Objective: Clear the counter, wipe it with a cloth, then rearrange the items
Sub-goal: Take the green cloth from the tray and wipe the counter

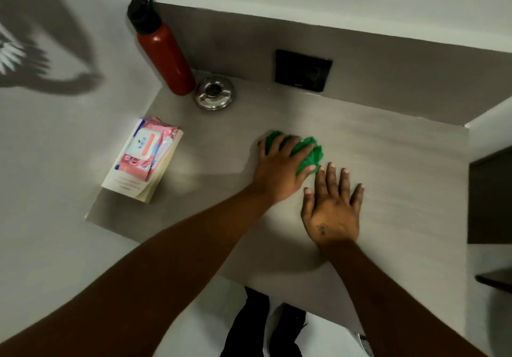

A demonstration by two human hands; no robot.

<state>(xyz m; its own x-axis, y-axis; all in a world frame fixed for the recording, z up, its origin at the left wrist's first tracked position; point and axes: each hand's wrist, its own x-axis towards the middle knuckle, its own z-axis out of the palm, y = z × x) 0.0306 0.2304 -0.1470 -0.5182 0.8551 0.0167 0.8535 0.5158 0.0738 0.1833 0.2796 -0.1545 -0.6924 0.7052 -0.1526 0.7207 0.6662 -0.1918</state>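
Observation:
My left hand (281, 167) presses flat on a crumpled green cloth (311, 156) in the middle of the grey counter (388, 163); the cloth shows around and between its fingers. My right hand (332, 207) lies flat on the counter just right of it, fingers spread, holding nothing, its fingertips close to the cloth's edge. At the back left corner a red bottle (166, 57) with a black cap stands upright. A round metal ashtray (214, 93) sits beside the bottle. At the left edge a pink wipes pack (144, 149) lies on a pale book (126, 185).
A black wall socket plate (303, 70) is set in the backsplash behind the counter. White walls close off the left and far right sides. A dark opening (490, 199) lies at the right. My legs and shoes (266, 326) show below the front edge.

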